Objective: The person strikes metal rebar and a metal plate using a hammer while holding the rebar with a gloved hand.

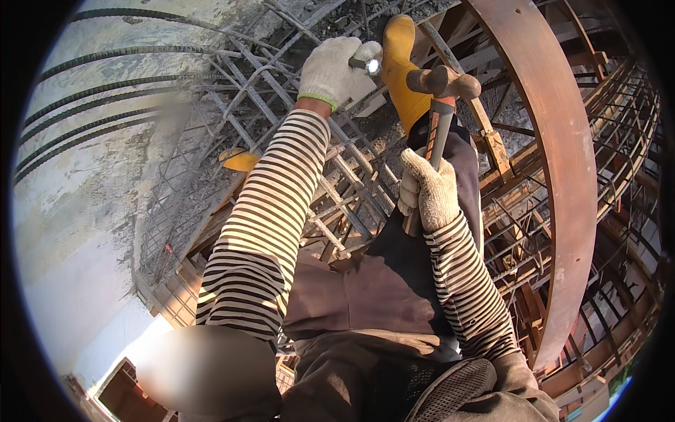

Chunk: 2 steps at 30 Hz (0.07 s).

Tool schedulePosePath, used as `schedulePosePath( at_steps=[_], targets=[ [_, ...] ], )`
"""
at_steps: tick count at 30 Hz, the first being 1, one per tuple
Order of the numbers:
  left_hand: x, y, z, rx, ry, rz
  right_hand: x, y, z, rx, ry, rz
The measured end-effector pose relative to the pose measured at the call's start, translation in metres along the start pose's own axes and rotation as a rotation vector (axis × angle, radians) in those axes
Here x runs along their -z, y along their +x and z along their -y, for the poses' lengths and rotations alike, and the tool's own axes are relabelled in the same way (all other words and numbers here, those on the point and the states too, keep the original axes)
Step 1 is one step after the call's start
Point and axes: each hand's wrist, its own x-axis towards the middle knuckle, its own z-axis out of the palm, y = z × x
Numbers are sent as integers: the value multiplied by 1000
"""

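Observation:
My left hand (330, 74), in a pale work glove with a green cuff edge, is closed around a short dark metal rod (367, 65) with a bright, shiny end. Whether the rod is a chisel or something else I cannot tell, as the glove hides most of it. My gloved right hand (430, 191) grips the handle of a hammer (441, 84). Its brown, worn head is raised, to the right of the rod and apart from it. Below the left hand lies a lattice of steel bars (341, 172) over rough, broken concrete.
Yellow boots (399, 60) show, one beside the hammer head and another (239, 160) past the left forearm. Long rebars (119, 50) stick out along the concrete wall (67, 218) at left. A curved rust-brown steel plate (555, 133) arches at right, before a rebar cage (626, 141).

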Motion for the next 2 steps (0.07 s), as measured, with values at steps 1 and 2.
schedulePosePath(
  at_steps=[1, 2],
  targets=[
    [7, -5, 5, 15, -14, 4, 1, 2, 4, -4, 15, -10],
    [18, -18, 12, 35, -21, 13, -1, 1, 7, -17, 10, -10]
  ],
)
